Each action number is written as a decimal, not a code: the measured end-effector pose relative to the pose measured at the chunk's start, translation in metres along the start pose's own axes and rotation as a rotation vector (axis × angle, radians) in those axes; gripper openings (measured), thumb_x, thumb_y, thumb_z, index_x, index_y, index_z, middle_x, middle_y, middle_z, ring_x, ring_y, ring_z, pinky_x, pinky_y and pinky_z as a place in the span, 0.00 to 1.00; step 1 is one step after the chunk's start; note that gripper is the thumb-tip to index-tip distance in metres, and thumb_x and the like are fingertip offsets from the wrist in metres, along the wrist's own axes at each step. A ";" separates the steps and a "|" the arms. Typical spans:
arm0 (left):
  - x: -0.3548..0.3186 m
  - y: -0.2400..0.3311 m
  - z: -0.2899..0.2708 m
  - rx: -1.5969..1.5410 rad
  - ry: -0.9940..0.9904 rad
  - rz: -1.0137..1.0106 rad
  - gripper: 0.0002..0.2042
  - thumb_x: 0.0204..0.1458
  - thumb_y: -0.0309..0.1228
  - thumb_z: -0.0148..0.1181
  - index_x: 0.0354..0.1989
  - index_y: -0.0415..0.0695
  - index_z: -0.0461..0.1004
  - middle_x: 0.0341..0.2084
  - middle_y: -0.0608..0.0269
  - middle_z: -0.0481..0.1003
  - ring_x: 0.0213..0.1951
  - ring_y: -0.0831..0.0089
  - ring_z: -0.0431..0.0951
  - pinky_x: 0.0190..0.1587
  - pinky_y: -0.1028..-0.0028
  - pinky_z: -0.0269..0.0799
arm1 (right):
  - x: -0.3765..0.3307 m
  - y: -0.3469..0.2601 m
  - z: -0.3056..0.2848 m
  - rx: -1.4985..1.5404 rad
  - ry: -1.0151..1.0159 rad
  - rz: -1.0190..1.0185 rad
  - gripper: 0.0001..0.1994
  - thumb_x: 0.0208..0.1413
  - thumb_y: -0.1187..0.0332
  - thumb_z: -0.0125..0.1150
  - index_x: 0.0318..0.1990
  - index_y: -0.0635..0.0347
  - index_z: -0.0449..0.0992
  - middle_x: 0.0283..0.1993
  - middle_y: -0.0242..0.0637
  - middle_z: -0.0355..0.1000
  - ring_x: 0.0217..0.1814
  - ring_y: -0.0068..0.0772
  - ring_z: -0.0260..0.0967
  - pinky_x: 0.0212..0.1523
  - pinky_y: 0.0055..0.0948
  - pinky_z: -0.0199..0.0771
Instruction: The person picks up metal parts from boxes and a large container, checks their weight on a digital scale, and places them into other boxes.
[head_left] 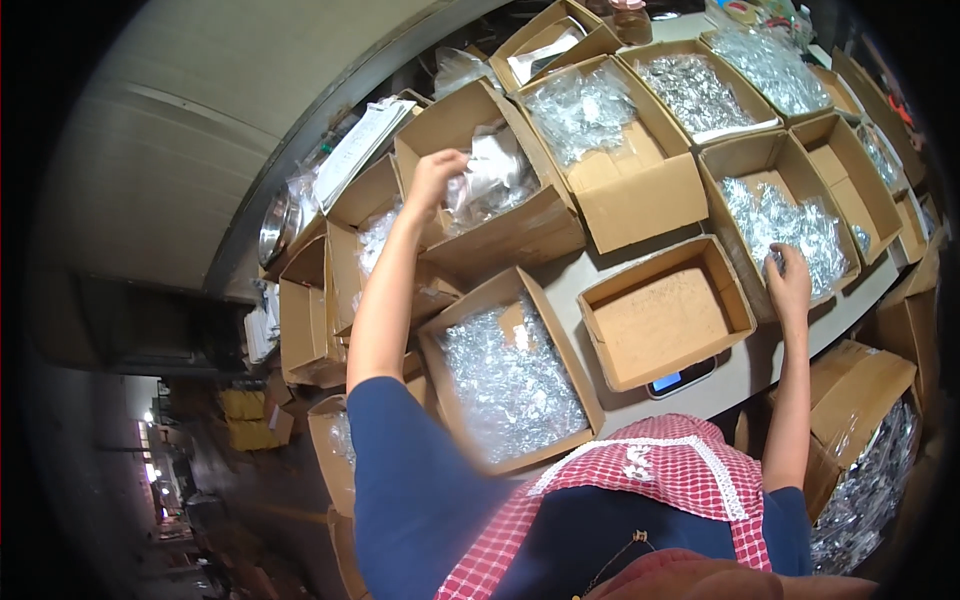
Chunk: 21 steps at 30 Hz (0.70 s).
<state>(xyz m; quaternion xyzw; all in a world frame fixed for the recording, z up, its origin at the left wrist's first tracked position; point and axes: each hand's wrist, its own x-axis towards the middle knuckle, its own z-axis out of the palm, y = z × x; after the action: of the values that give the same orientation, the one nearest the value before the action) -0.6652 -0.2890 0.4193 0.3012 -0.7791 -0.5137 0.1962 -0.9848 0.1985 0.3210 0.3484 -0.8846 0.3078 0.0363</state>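
My left hand (437, 182) reaches over the left wall of a cardboard box (545, 222) at the upper middle. Its fingers are closed on the edge of a clear plastic bag (493, 165), among other bags lying in that box. On the right, my right hand (790, 277) dips into another cardboard box (733, 158) filled with small shiny clear packets (785, 222). Its thumb and fingers are pinched together at the near side of the packets; what lies between them is too small to tell. Between my hands stands an open cardboard box (665, 315) with a bare bottom.
Under the middle box sits a scale with a lit blue display (667, 383). A box of clear packets (510, 385) is close to me on the left. More boxes line the table's far side. Papers (360, 150) lie far left. A carton of packets (870, 480) stands at lower right.
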 end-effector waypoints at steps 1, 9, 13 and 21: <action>-0.008 0.014 0.001 -0.238 -0.004 0.008 0.08 0.53 0.32 0.55 0.29 0.40 0.75 0.17 0.71 0.70 0.18 0.82 0.65 0.22 0.83 0.60 | 0.000 -0.003 0.000 0.004 -0.024 0.034 0.13 0.53 0.66 0.55 0.43 0.63 0.74 0.44 0.45 0.72 0.49 0.48 0.67 0.51 0.38 0.66; -0.067 0.128 0.095 -0.511 -0.422 -0.114 0.08 0.53 0.34 0.55 0.30 0.42 0.71 0.15 0.77 0.63 0.15 0.89 0.59 0.18 0.85 0.53 | -0.001 0.014 0.006 -0.049 0.042 -0.076 0.14 0.51 0.65 0.53 0.42 0.65 0.74 0.42 0.50 0.72 0.48 0.52 0.66 0.49 0.42 0.66; -0.066 0.126 0.158 -0.552 -0.628 -0.186 0.08 0.51 0.33 0.55 0.28 0.42 0.70 0.17 0.73 0.65 0.17 0.86 0.60 0.20 0.84 0.54 | 0.000 0.024 0.015 -0.045 0.061 -0.088 0.14 0.50 0.63 0.53 0.41 0.63 0.74 0.40 0.49 0.71 0.46 0.51 0.67 0.48 0.42 0.67; -0.062 0.101 0.261 0.496 -1.087 0.068 0.18 0.55 0.42 0.56 0.47 0.41 0.75 0.30 0.62 0.77 0.30 0.77 0.75 0.35 0.76 0.72 | -0.006 0.010 0.012 -0.077 0.080 -0.031 0.13 0.51 0.63 0.51 0.39 0.59 0.75 0.39 0.44 0.72 0.46 0.47 0.68 0.46 0.41 0.70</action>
<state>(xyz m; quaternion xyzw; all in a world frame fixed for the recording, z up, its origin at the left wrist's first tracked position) -0.8063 -0.0399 0.4090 0.0069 -0.8737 -0.3903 -0.2903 -0.9853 0.2011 0.3048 0.3478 -0.8882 0.2865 0.0899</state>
